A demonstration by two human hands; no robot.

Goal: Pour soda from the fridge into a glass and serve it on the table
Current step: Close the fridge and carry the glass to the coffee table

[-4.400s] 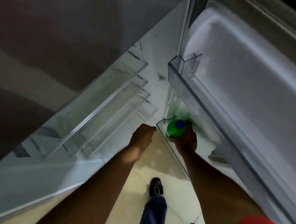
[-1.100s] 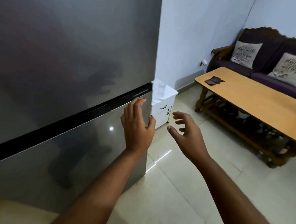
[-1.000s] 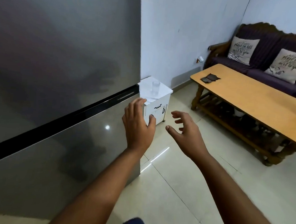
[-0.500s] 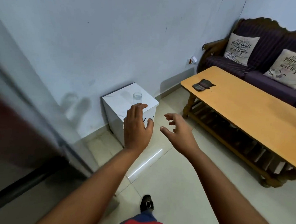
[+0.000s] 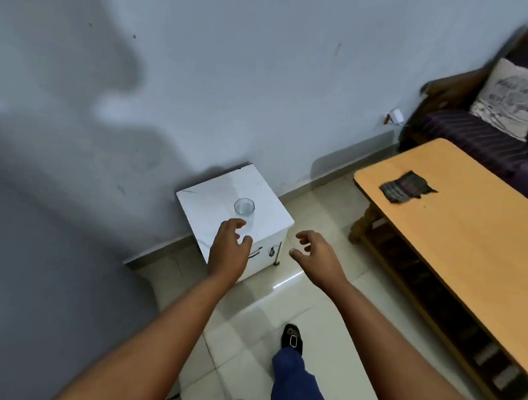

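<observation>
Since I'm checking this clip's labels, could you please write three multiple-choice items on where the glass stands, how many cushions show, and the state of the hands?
1. Where does the glass stand?
A. on the wooden table
B. on the white cabinet
C. on the floor

2. How many cushions show on the sofa?
A. one
B. two
C. three

3. What do the hands hold?
A. the left holds the glass
B. the right holds a bottle
C. neither holds anything

Key: 1 B, the glass stands upright on the cabinet's top, by the wall. 2 A, a single pale cushion is in view. 3 C, the left hand and the right hand are both open and empty, the left just short of the glass.
</observation>
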